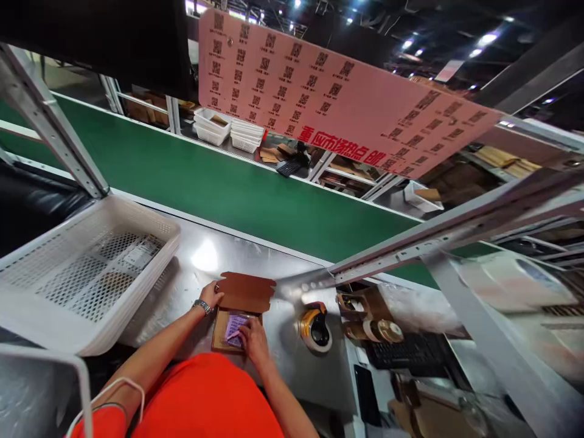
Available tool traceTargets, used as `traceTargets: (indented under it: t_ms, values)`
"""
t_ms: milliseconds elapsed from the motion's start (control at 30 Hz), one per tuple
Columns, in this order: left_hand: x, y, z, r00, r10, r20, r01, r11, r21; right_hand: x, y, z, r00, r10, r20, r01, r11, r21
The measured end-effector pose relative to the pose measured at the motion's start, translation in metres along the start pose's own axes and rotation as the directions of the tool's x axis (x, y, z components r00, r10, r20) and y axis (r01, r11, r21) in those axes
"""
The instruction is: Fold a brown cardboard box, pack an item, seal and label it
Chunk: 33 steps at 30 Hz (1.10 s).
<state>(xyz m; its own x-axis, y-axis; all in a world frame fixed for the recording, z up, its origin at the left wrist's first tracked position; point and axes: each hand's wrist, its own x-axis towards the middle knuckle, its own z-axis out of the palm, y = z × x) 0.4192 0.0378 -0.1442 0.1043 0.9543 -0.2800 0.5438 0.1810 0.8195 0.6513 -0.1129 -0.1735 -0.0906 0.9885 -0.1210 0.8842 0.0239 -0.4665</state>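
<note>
Orange sleeves frame both hands at six o'clock. Left hand [211,295], fingers curled, steadies the cardboard box [239,307]; right hand [253,340] presses fingers together on a purple packet [235,328] inside. Pink sign [337,97] overhead: QR codes, red characters unreadable.

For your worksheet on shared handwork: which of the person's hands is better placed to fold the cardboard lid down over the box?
Probably the left hand: it already touches the edge of the raised lid. The right hand lies on the purple item inside the box.
</note>
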Motion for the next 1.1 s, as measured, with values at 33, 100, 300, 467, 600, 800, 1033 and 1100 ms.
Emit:
traceTargets:
  t_ms: [33, 100, 300, 467, 600, 800, 1033, 1100]
  values:
    - [-0.001, 0.002, -0.001, 1.0, 0.015, 0.004, -0.015, 1.0, 0.012, 0.003, -0.003, 0.001, 1.0, 0.019, -0.006, -0.019, 1.0, -0.004]
    - [-0.004, 0.006, -0.003, 0.999, 0.049, 0.016, -0.05, 0.998, 0.034, 0.009, -0.006, 0.001, 0.997, 0.069, -0.031, -0.069, 0.998, -0.005]
    - [-0.023, 0.003, -0.006, 0.991, 0.102, 0.086, -0.114, 0.983, 0.147, -0.003, 0.004, 0.002, 0.964, 0.242, -0.113, -0.229, 0.966, 0.117]
    - [-0.032, 0.001, -0.008, 0.984, 0.079, 0.157, -0.119, 0.956, 0.267, -0.011, 0.004, 0.018, 0.934, 0.353, -0.063, -0.325, 0.908, 0.263]
    - [-0.034, 0.008, -0.013, 0.963, 0.137, 0.23, -0.202, 0.935, 0.29, -0.008, 0.008, 0.015, 0.913, 0.396, -0.096, -0.343, 0.873, 0.346]
    - [-0.032, 0.006, -0.025, 0.945, 0.172, 0.279, -0.266, 0.899, 0.347, -0.002, 0.06, -0.035, 0.814, 0.489, -0.314, -0.327, 0.832, 0.448]
    - [-0.029, 0.007, -0.022, 0.977, 0.079, 0.196, -0.166, 0.864, 0.476, 0.028, 0.082, -0.061, 0.918, 0.311, -0.246, -0.177, 0.876, 0.448]
    - [-0.032, 0.009, -0.017, 0.981, 0.063, 0.185, -0.146, 0.862, 0.485, 0.026, 0.081, -0.059, 0.917, 0.309, -0.253, -0.185, 0.89, 0.416]
